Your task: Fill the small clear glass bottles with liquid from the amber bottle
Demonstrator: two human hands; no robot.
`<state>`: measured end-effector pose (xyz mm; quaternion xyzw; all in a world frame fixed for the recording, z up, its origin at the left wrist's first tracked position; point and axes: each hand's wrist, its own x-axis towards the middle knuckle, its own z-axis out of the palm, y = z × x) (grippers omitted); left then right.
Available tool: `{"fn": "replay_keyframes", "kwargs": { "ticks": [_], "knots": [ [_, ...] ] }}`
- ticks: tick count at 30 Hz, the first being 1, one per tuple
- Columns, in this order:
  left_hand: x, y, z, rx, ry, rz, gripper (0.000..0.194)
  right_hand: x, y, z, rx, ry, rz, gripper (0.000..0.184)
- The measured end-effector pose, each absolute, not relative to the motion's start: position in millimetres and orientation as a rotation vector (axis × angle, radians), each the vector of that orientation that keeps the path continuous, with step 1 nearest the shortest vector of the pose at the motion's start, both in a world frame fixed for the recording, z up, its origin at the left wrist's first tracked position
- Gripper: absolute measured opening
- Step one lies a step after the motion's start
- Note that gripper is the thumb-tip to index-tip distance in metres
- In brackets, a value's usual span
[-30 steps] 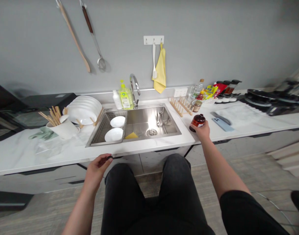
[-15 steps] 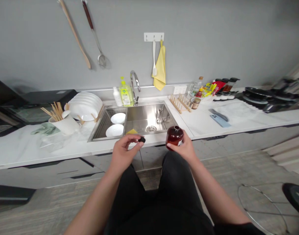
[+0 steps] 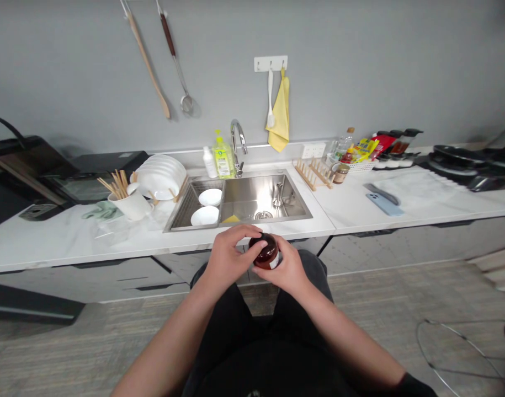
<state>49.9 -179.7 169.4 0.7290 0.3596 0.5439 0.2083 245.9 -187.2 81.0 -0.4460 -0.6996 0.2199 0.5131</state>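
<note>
Amber glass bottle: between both hands, just above the lap, dark top facing up; white label toward the right hand.
Left hand: fingers curled over the bottle top, gripping it from above.
Right hand: cupped around the lower body of the bottle, fingers wrapped; hands touching at the bottle.
Black cap: no longer shows apart from the bottle. Left fingers partly hide the top, so cannot tell if it is seated.
Change: a moment ago the left hand pinched the cap away from the bottle; now both hands have closed on the bottle.
Beyond hands: counter edge, then stainless sink with two white bowls in its drying rack.
Right of hands: wooden plate rack, blue phone.
Left of hands: white mug holding wooden chopsticks.
</note>
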Motion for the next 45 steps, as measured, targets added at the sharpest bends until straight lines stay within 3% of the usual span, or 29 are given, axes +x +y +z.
{"fn": "replay_keyframes", "kwargs": {
  "ticks": [5,9,11,21,24,27,32,35,37,42,45],
  "knots": [
    [42.2,-184.4,173.9,2.139,1.061,1.470,0.005,241.7,-190.8,75.0,-1.066,-1.704,0.469,0.082],
    [35.9,-189.6,182.7,2.188,0.956,1.151,0.039,240.6,-193.0,72.8,-1.066,-1.710,0.488,0.080],
    [34.9,-189.1,186.2,2.190,0.896,1.094,0.044,239.8,-194.1,72.9,-1.056,-1.709,0.507,0.081],
    [10.8,-175.9,167.4,2.241,0.945,1.438,0.030,246.7,-195.4,83.1,-1.007,-1.723,0.484,0.083],
    [16.6,-180.7,171.4,2.234,0.966,1.373,0.040,246.3,-194.9,84.2,-1.007,-1.725,0.516,0.082],
    [19.8,-181.0,174.9,2.178,0.941,1.250,0.030,244.0,-195.9,83.8,-0.988,-1.733,0.523,0.082],
    [20.0,-174.5,167.6,2.058,0.849,1.147,0.054,241.3,-198.6,81.1,-0.970,-1.756,0.548,0.083],
    [29.8,-173.1,156.4,1.897,0.977,1.314,0.033,240.6,-198.3,80.5,-0.979,-1.715,0.566,0.083],
    [36.3,-173.2,147.5,1.773,0.973,1.354,0.031,241.7,-196.8,81.4,-0.960,-1.695,0.635,0.084],
    [41.4,-173.6,124.2,1.651,0.894,1.346,0.047,251.2,-188.6,82.3,-0.766,-1.772,0.998,0.078],
    [30.5,-164.6,113.1,1.791,0.886,1.371,0.045,262.6,-177.1,75.0,-0.752,-1.780,1.004,0.084]
  ]
}}
